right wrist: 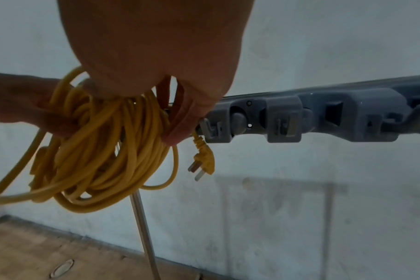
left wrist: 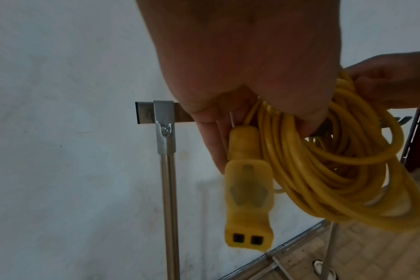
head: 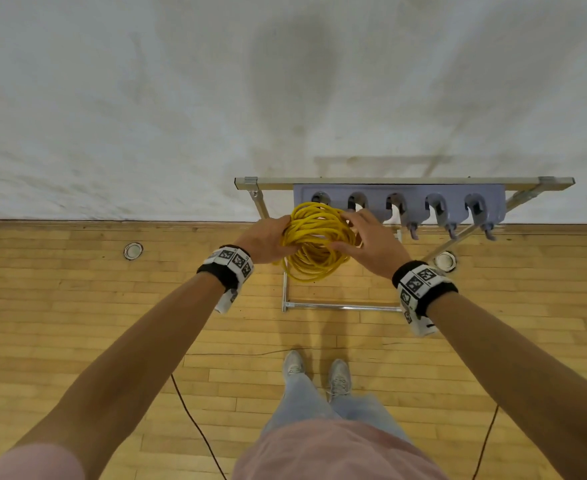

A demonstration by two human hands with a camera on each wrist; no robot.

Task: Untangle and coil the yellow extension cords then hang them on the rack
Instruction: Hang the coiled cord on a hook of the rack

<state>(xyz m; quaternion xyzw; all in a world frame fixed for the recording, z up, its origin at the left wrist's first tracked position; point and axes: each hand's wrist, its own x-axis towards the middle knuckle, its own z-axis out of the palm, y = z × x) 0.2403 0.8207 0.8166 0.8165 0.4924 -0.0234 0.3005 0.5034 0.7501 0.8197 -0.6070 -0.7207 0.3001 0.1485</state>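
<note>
While both hands hold it up against the left end of the rack, the coiled yellow rubber-sheathed extension cord [head: 314,239] sits at the centre of the head view, its upper loops overlapping the first hooks of the grey plastic hook rail [head: 399,202]. That rail is fixed to a silver metal-tube rack frame [head: 402,182] standing against the pale wall [head: 146,98].

The left hand [head: 262,239] grips the left side of the coil, fingers curled into the bundle. In the left wrist view, the yellow socket end [left wrist: 248,204] hangs straight down below that hand, just beside the loops. The right hand [head: 368,242] grasps the right side, fingers wrapped over several strands. In the right wrist view, the yellow two-pin plug [right wrist: 203,163] dangles loose just below the fingers [right wrist: 180,130], near the first grey hook [right wrist: 213,127].

Whether any loop has already caught a hook cannot be told; the coil hides that spot.

Judging from this, the risks lie in the hanging step. The loops look uneven and untied, with one large strand sagging at the lower left of the right wrist view, so if only a few turns go over the hook, the rest may spill and unwind towards the wooden floor [head: 77,306]. The free plug could snag in a neighbouring hook. Letting go with either hand before the coil's weight sits on the hook would probably drop it.
</note>
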